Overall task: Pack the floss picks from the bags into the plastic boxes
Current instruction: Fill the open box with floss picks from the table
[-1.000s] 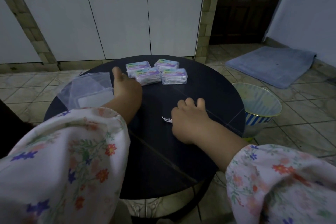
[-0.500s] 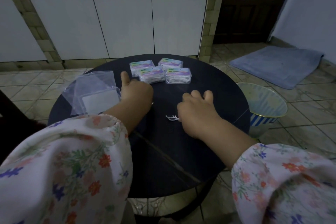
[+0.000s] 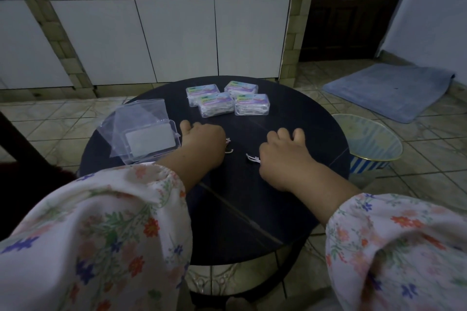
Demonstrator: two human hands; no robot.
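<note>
Several filled floss pick boxes (image 3: pixel 227 101) with purple labels stand grouped at the back of the round dark table (image 3: pixel 252 209). An open clear plastic box (image 3: pixel 151 142) lies at the left, with flat transparent bags (image 3: pixel 136 116) against its far side. My left hand (image 3: pixel 202 142) rests on the table just right of the clear box, fingers curled; white floss picks (image 3: pixel 228 150) poke out at its right edge. My right hand (image 3: pixel 285 159) sits curled at mid table, and a few white floss picks (image 3: pixel 252 158) stick out beside its thumb.
A striped waste bin (image 3: pixel 371 144) stands on the tiled floor right of the table. A blue mat (image 3: pixel 386 91) lies further back at the right. White cabinet doors (image 3: pixel 177 38) line the wall behind the table.
My left hand has drawn back from the filled boxes towards me and now lies beside the clear box. My right hand has stayed about where it was.
</note>
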